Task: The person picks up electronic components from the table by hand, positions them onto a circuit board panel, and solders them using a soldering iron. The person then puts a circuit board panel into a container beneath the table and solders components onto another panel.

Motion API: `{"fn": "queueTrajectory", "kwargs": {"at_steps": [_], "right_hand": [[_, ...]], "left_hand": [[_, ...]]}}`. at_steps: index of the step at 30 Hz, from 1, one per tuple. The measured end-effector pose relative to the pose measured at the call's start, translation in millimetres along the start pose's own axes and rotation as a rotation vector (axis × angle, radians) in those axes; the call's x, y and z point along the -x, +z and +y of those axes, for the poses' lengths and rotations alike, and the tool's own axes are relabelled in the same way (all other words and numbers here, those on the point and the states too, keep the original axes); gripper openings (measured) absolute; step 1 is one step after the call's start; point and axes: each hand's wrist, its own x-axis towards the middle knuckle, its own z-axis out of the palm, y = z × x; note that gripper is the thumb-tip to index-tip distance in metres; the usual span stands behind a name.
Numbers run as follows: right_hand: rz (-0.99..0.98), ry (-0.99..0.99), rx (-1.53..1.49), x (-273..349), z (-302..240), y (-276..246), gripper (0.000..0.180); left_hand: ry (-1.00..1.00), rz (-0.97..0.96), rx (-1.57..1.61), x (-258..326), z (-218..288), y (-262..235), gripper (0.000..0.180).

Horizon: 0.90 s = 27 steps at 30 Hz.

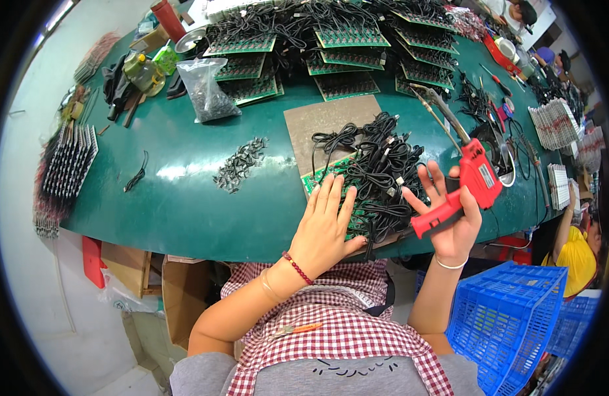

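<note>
My left hand (325,214) lies with fingers stretched over the near left edge of a green circuit board (312,180). Bundled black cables (384,162) with plugs cover most of that board, which rests on a brown sheet (327,119). To the right, my right hand (455,239) is raised palm up, holding a red soldering gun (476,175) between thumb and fingers, some fingers spread apart. The gun's metal tip and a thin feed tube point up and to the far left, above the table. Its trigger area is partly hidden by my hand.
Stacked circuit boards with black cables (351,56) line the far side. Small black parts (240,165) lie left of the brown sheet, near a clear bag (210,92). One loose cable (137,173) lies farther left. Blue crates (509,317) stand at right, near another person in yellow.
</note>
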Motion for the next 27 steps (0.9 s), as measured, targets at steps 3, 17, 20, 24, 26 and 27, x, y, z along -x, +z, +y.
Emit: {"fn": "queueTrajectory", "kwargs": {"at_steps": [3,17,20,24,26,27], "right_hand": [[0.058,-0.003,-0.032,-11,-2,-1,0.028],[0.14,0.112,-0.106,-9,26,-7,0.024],[0.156,0.134,-0.111,-8,31,-2,0.024],[0.134,0.117,-0.087,0,32,-5,0.027],[0.113,0.119,-0.116,0,29,-7,0.026],[0.109,0.124,-0.118,1,26,-7,0.026]], "left_hand": [[0.001,0.014,-0.012,2,-2,-2,0.082],[0.069,-0.025,0.086,9,-26,-17,0.07],[0.054,-0.012,0.111,12,-30,-20,0.068],[0.057,-0.003,0.15,15,-33,-26,0.066],[0.078,0.025,0.213,16,-40,-30,0.065],[0.123,0.048,0.284,14,-43,-32,0.063]]}}
